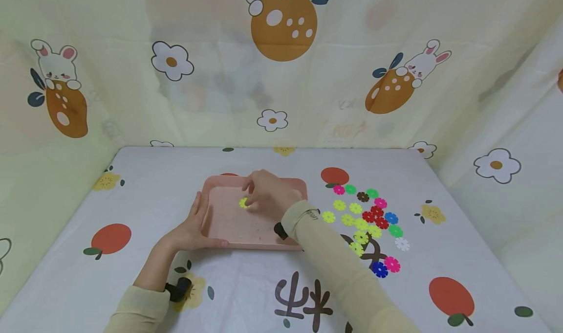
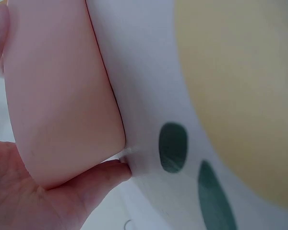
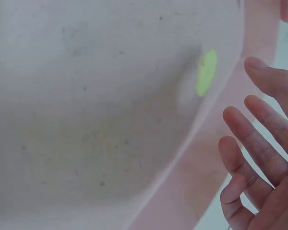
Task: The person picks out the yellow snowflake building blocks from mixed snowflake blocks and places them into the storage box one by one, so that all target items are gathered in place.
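Observation:
A pink tray (image 1: 250,230) rests on the table in front of me. My left hand (image 1: 193,228) grips its near left corner, fingers along the left side and thumb along the front wall. In the left wrist view the thumb (image 2: 101,179) lies against the tray's outer corner. My right hand (image 1: 268,193) is over the tray, its fingers loosely bent and apart. One yellow flower-shaped piece (image 1: 244,203) shows inside the tray, just beside the right fingertips. In the right wrist view this yellow piece (image 3: 207,73) appears as a narrow oval, with a gap between it and the fingers.
Right of the tray lie many loose flower-shaped pieces: several yellow ones (image 1: 347,219), red ones (image 1: 376,211), a white one (image 1: 402,244) and a dark blue one (image 1: 379,269), among others. A patterned curtain (image 1: 211,98) hangs behind the table.

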Demonstrator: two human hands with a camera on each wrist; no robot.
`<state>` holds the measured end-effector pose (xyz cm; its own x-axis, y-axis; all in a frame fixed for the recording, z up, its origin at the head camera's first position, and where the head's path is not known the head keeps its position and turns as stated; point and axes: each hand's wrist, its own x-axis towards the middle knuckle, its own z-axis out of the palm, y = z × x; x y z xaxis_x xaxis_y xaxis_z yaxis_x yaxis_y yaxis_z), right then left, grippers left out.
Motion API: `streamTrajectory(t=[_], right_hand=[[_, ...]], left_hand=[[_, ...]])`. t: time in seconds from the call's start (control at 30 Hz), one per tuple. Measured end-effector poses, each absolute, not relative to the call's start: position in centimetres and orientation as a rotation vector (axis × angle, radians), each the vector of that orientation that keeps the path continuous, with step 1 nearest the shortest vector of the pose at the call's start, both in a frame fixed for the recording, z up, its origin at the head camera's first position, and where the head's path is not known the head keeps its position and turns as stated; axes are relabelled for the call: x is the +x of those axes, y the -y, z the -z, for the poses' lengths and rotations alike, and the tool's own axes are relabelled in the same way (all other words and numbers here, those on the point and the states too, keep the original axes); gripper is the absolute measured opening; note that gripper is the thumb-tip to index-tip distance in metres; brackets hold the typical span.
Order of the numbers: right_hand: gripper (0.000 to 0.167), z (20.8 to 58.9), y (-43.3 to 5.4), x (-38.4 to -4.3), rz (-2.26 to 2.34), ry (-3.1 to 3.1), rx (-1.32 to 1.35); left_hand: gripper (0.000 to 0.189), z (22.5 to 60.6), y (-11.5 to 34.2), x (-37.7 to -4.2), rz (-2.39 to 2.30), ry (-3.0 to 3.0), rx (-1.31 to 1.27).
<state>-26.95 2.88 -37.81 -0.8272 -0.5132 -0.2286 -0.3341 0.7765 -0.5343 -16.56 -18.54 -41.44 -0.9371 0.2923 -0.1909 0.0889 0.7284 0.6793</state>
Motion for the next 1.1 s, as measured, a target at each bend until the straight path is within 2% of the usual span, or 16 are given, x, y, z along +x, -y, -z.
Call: streamTrajectory(t=[0.47, 1.1], right_hand=[[0.042, 35.6, -4.1, -27.4, 0.524, -2.640, -0.846], [0.041, 32.5, -9.2, -24.8, 0.603, -2.662, -0.950]], left_hand=[[0.132, 41.3, 18.5, -16.6, -1.028, -2.635, 0.277], [0.132, 41.2, 18.3, -16.5, -1.013, -2.657, 0.301]])
